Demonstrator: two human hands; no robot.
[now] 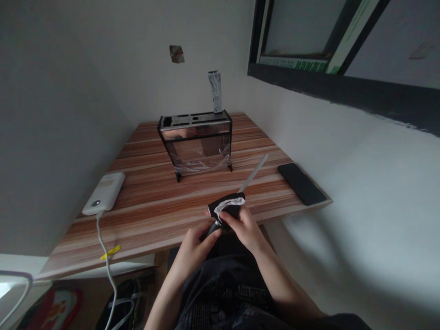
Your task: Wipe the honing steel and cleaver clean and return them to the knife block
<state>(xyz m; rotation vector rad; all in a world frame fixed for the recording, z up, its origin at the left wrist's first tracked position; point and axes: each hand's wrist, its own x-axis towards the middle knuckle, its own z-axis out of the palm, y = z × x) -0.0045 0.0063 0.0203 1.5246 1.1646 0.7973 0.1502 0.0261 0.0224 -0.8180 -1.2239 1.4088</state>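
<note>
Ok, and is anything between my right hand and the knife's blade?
Yes, the black, white-edged cloth. Your right hand holds it over the near part of the blade, just beyond the handle in your left hand. Whether any finger touches the blade underneath is hidden.

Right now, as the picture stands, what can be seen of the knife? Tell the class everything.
The knife has a long, narrow, pale blade, seemingly metal, and a dark handle with a shiny band. The left hand grips the handle; a black, white-edged cloth in the right hand covers the blade's near part. The rest slants forward and rightward over the table, tip pointing away from the hands; whether it touches the table cannot be told.
</note>
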